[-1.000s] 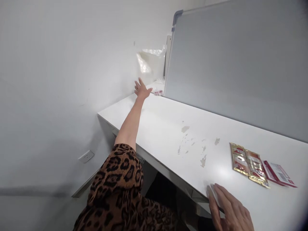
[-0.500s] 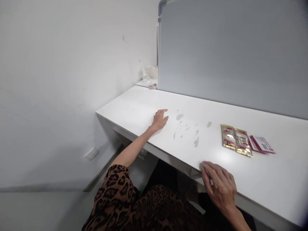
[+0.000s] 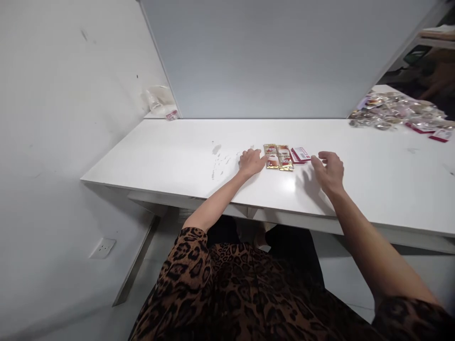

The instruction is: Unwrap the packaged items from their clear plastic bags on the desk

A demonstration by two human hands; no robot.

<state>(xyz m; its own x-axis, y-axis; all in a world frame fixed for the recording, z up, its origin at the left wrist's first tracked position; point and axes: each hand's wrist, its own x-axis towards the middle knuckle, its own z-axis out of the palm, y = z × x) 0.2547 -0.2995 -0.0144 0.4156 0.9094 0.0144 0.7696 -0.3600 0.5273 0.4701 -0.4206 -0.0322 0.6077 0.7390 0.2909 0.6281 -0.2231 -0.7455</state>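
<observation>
Two gold and red foil sachets lie side by side on the white table (image 3: pixel 159 156): a left sachet (image 3: pixel 272 157) and a right sachet (image 3: pixel 285 158). Against their right side sit red and white cards (image 3: pixel 300 155), partly overlapping. My left hand (image 3: pixel 251 162) rests at the left edge of the left sachet, thumb close to it, fingers apart and holding nothing. Just right of the cards, my right hand (image 3: pixel 329 173) hovers over the table with thumb and fingers spread, nothing between them.
A grey upright panel (image 3: pixel 263 61) borders the table's far side. At the far right lies a heap of small clear-wrapped items (image 3: pixel 394 111). A clear plastic bag (image 3: pixel 159 99) sits in the back left corner by the wall.
My view has swung right. My left hand has moved right across the table to the sachets. My right hand has left the front edge and come up beside the cards.
</observation>
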